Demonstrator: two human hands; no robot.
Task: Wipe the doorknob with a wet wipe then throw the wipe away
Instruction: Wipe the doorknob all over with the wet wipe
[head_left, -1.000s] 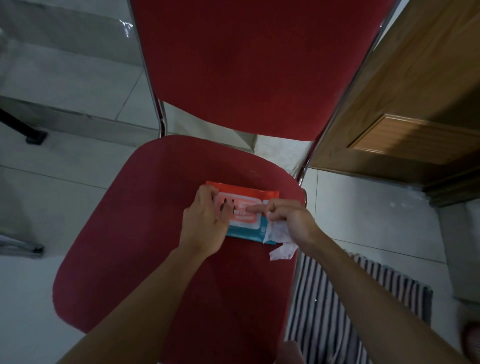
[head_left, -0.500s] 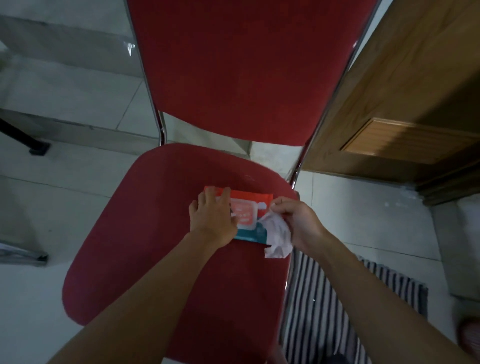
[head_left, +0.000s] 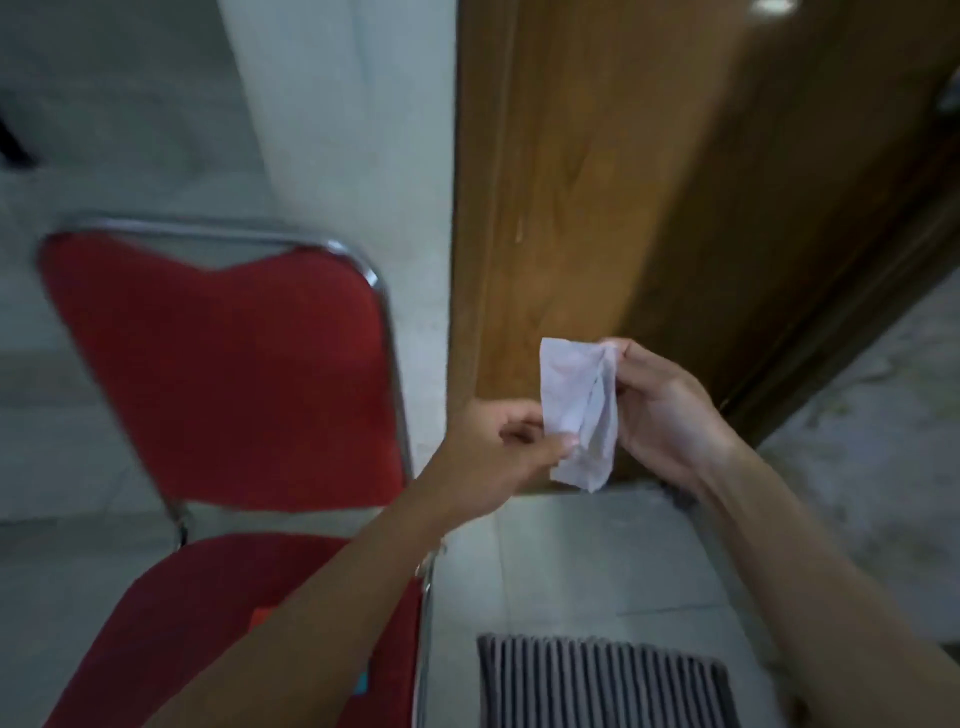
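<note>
A crumpled white wet wipe (head_left: 579, 415) hangs in the air in front of the wooden door (head_left: 597, 171). My right hand (head_left: 670, 415) pinches its upper right corner. My left hand (head_left: 498, 452) grips its lower left edge with thumb and fingers. The orange and blue wipe pack (head_left: 260, 618) lies on the seat of the red chair (head_left: 223, 374), mostly hidden under my left forearm. No doorknob is in view.
The red chair with its chrome frame stands at the left, next to a white wall. A striped mat (head_left: 602, 680) lies on the tiled floor below my hands. The door frame runs down the right side.
Both hands have left the pack on the seat and risen up and right, carrying the wipe in front of the door. The view has swung upward.
</note>
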